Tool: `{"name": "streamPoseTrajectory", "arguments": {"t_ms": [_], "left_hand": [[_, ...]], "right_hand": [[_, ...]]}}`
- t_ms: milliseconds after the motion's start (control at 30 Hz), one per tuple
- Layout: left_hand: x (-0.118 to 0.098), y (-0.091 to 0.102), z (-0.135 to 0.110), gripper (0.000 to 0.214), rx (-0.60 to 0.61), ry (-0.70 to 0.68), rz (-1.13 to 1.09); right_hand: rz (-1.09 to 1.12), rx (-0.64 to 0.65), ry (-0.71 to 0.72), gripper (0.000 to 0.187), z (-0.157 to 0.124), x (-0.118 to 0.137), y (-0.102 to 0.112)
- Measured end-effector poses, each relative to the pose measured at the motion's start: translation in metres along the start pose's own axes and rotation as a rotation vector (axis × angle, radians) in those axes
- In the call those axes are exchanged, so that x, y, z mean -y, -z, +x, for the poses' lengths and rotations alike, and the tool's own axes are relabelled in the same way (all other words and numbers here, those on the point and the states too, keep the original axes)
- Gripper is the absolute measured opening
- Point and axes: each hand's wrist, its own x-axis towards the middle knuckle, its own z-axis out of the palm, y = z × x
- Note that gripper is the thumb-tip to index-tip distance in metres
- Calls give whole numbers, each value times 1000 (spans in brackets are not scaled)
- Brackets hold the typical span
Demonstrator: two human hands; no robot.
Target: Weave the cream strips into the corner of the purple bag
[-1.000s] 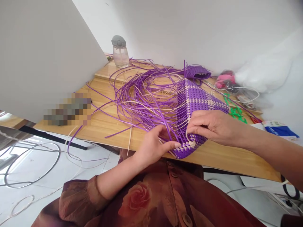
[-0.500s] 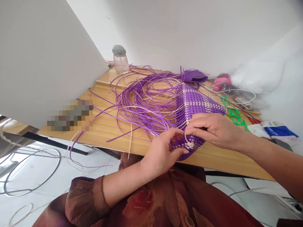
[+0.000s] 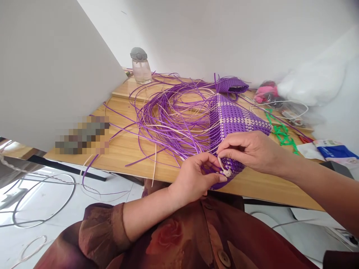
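A half-woven purple and cream basket [image 3: 238, 119] lies on its side on the wooden table [image 3: 126, 153], its near corner over the front edge. Long loose purple and cream strands [image 3: 168, 119] fan out from its open end to the left. My left hand [image 3: 196, 179] is closed round the basket's near corner, thumb pressed on the weave. My right hand [image 3: 249, 151] rests on top of the basket and pinches a cream strand [image 3: 221, 166] that curls down to a small knot at the corner.
A clear water bottle [image 3: 140, 67] with a grey cap stands at the back of the table. A smaller purple woven piece [image 3: 232, 85] lies behind the basket. Green cord [image 3: 282, 134], pink items [image 3: 265, 93] and a blue-and-white packet [image 3: 332, 151] lie to the right. Wire hoops [image 3: 42, 201] lie on the floor at left.
My left hand has moved right from the loose strands and closed on the basket's near corner. My right hand keeps its pinch on the cream strand. The view has shifted slightly.
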Motion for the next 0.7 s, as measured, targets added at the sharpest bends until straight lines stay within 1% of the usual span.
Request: {"name": "streamPoseTrajectory", "arguments": {"t_ms": [67,167,233,267,333,400,433,500,600,700], "left_hand": [[2,-2,1,37,-16,-48,-20],[1,-4,0,36,8,-21,-49],[-1,-4,-1,36,24,26,-50],[-2,-4,-2,36,25,42,-47],[-4,-4,-4,36,20,56,-35],[-4,-5,-6,37,12,66,-25],[-3,-5,-6,38,7,69,-22],[-1,-5,-7,39,-6,52,-27],[4,-5,-6,41,-34,-22,-24],[6,-4,-4,41,-81,-91,92]], "right_hand": [[-61,-22,32,33,-5,5,3],[-173,-77,52,34,-14,15,4],[-185,-65,-28,34,-18,21,3],[-150,-38,-102,32,-19,23,2],[13,38,-284,26,-20,26,0],[200,100,-445,27,-17,26,-2],[264,115,-492,30,-16,27,-2],[334,127,-532,33,-12,27,-2],[419,133,-513,35,-6,27,-1],[479,126,-495,37,-3,26,-1]]}}
